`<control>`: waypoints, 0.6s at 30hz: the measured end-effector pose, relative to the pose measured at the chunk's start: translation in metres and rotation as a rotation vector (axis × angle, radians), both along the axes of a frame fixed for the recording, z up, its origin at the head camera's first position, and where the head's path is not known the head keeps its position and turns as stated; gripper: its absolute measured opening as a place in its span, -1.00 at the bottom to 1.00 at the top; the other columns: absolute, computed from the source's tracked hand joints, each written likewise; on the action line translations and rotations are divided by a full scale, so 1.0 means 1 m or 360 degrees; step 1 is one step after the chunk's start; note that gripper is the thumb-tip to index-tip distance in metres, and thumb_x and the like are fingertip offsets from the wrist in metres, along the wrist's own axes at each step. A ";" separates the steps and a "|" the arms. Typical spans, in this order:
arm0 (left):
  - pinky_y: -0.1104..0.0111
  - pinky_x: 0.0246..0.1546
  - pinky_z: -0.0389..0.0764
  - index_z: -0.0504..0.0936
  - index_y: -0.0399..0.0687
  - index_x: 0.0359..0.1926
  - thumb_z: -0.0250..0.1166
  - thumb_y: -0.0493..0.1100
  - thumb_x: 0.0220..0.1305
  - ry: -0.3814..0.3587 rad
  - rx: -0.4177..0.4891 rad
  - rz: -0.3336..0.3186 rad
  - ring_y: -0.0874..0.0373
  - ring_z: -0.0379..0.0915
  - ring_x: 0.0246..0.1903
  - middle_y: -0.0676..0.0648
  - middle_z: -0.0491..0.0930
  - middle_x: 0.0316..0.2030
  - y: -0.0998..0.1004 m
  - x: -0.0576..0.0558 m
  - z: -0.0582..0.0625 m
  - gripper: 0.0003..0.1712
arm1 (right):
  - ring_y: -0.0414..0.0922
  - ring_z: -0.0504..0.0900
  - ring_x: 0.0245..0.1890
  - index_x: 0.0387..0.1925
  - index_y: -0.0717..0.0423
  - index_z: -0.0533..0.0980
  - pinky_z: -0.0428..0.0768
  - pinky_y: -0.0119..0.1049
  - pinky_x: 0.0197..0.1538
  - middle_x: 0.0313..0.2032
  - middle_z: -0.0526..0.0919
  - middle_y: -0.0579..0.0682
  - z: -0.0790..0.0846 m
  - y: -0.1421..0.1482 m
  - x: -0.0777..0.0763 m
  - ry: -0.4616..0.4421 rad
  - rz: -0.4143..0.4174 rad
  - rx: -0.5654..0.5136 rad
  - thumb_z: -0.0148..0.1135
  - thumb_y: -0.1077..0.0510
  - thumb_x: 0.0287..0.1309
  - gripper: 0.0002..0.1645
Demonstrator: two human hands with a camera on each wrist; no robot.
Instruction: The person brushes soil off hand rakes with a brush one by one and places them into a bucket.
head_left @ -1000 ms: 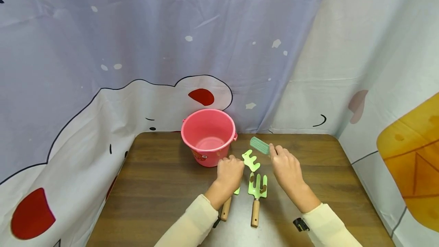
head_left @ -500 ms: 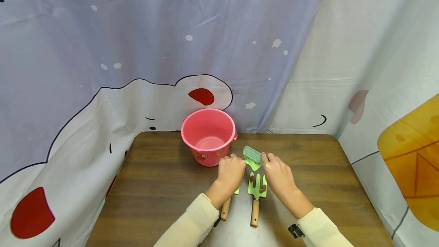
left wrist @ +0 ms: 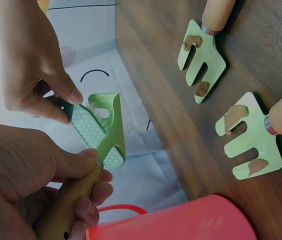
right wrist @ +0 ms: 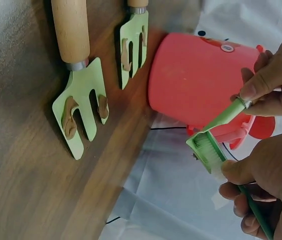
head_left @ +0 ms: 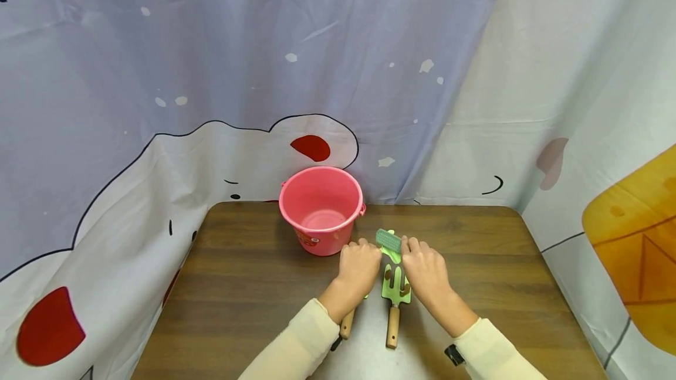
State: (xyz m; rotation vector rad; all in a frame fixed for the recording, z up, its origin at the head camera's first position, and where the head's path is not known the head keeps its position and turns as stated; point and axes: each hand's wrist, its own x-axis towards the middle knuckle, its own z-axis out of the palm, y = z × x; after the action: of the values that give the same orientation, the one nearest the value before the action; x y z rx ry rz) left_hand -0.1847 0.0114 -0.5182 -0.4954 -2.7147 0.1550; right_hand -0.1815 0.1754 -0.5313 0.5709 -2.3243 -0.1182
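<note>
Nearest, I log two green hand forks (right wrist: 84,97) with wooden handles on the desk (head_left: 237,292), brown smears (left wrist: 235,117) on their tines. Beyond, I find the left hand (head_left: 359,268) with fingers clamped on the wooden handle of a green hand rake (left wrist: 115,129), held above the desk. The right hand (head_left: 426,267) pinches a green brush (left wrist: 88,127), bristles against the rake's head. Farther stands a pink bucket (head_left: 330,241) before a printed curtain (head_left: 253,63).
</note>
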 end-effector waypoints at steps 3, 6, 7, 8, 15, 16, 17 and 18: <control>0.25 -0.53 0.55 0.78 -0.09 -0.37 0.33 -0.16 0.27 -0.0007 -0.0012 0.0004 0.06 0.56 -0.55 -0.03 0.60 -0.54 0.001 -0.001 0.001 -0.85 | -0.02 0.55 -0.60 -0.14 0.39 0.70 0.52 -0.22 -0.60 -0.42 0.65 0.14 0.000 0.001 -0.002 0.0035 0.0019 0.0005 0.19 0.39 0.12 -0.71; 0.25 -0.53 0.54 0.78 -0.09 -0.38 0.33 -0.15 0.27 0.0009 -0.0024 0.0016 0.06 0.56 -0.56 -0.02 0.59 -0.55 0.000 0.000 0.001 -0.84 | -0.03 0.53 -0.61 -0.14 0.40 0.70 0.51 -0.23 -0.61 -0.42 0.65 0.14 0.001 0.001 -0.005 0.0056 0.0036 0.0006 0.22 0.41 0.10 -0.71; 0.26 -0.53 0.53 0.78 -0.09 -0.38 0.33 -0.15 0.27 0.0021 -0.0027 0.0019 0.07 0.56 -0.56 -0.02 0.59 -0.55 0.000 0.000 0.001 -0.84 | -0.03 0.53 -0.62 -0.14 0.40 0.70 0.51 -0.24 -0.61 -0.42 0.65 0.14 0.001 0.002 -0.005 0.0062 0.0038 0.0005 0.23 0.41 0.09 -0.71; 0.26 -0.54 0.53 0.77 -0.08 -0.40 0.33 -0.15 0.26 0.0039 -0.0024 0.0022 0.07 0.55 -0.57 -0.02 0.58 -0.56 -0.001 0.000 0.001 -0.85 | -0.03 0.53 -0.62 -0.13 0.39 0.70 0.51 -0.24 -0.61 -0.42 0.65 0.15 0.001 0.002 -0.006 0.0066 0.0040 0.0000 0.24 0.41 0.09 -0.71; 0.27 -0.56 0.49 0.75 -0.08 -0.43 0.34 -0.18 0.23 0.0107 -0.0027 0.0047 0.08 0.54 -0.59 -0.01 0.57 -0.57 -0.002 -0.001 0.004 -0.87 | 0.00 0.55 -0.60 -0.10 0.39 0.69 0.52 -0.19 -0.61 -0.38 0.66 0.18 0.002 0.003 -0.009 0.0084 0.0033 -0.0040 0.08 0.40 0.17 -0.66; 0.27 -0.57 0.49 0.75 -0.08 -0.43 0.34 -0.19 0.23 0.0114 -0.0026 0.0047 0.09 0.54 -0.59 -0.01 0.57 -0.57 -0.002 -0.001 0.004 -0.87 | 0.01 0.55 -0.59 -0.09 0.39 0.69 0.53 -0.19 -0.61 -0.38 0.67 0.18 0.003 0.003 -0.009 0.0082 0.0031 -0.0043 0.06 0.41 0.18 -0.65; 0.28 -0.57 0.49 0.75 -0.09 -0.44 0.35 -0.20 0.22 0.0121 -0.0023 0.0047 0.09 0.54 -0.59 -0.01 0.57 -0.57 -0.002 -0.001 0.004 -0.87 | 0.01 0.55 -0.59 -0.09 0.39 0.68 0.53 -0.20 -0.61 -0.38 0.67 0.19 0.003 0.004 -0.009 0.0078 0.0029 -0.0046 0.05 0.41 0.18 -0.65; 0.28 -0.58 0.49 0.75 -0.09 -0.44 0.35 -0.20 0.22 0.0130 -0.0022 0.0047 0.09 0.54 -0.59 -0.01 0.57 -0.57 -0.003 -0.001 0.004 -0.88 | 0.01 0.56 -0.59 -0.08 0.39 0.68 0.54 -0.20 -0.60 -0.37 0.67 0.19 0.004 0.004 -0.009 0.0072 0.0026 -0.0047 0.06 0.41 0.18 -0.65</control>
State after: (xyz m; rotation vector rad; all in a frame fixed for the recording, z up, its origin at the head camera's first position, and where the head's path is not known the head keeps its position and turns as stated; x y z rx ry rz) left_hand -0.1861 0.0088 -0.5144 -0.4436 -2.6439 0.1973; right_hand -0.1903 0.1797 -0.5274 0.5670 -2.2734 -0.0880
